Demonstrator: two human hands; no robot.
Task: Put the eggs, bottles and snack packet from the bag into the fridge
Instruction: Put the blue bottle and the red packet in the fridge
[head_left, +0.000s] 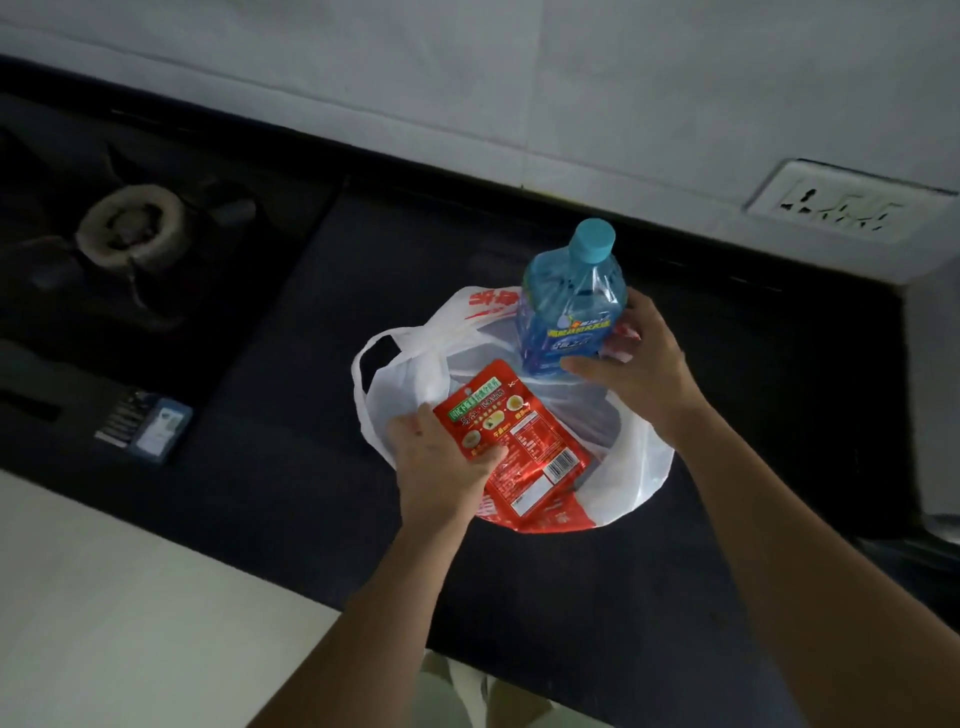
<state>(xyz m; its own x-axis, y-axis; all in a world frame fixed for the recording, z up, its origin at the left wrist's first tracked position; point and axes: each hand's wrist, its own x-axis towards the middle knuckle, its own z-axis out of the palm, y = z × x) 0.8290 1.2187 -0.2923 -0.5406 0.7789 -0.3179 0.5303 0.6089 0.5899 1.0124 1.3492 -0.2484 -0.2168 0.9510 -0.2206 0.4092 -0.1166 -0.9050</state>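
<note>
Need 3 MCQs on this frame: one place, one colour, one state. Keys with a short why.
1. Where does the bag sit? A) on the dark counter B) in a sink C) on the floor
2. What colour is the bottle's cap? A) red B) teal C) white
3. What is the left hand doing? A) hanging idle B) pressing the counter C) holding the red snack packet

Key: 1 A, the bag rests on the counter; 2 B, a teal cap tops the blue bottle in the right hand's grip; 3 C, its thumb lies across the packet above the bag.
</note>
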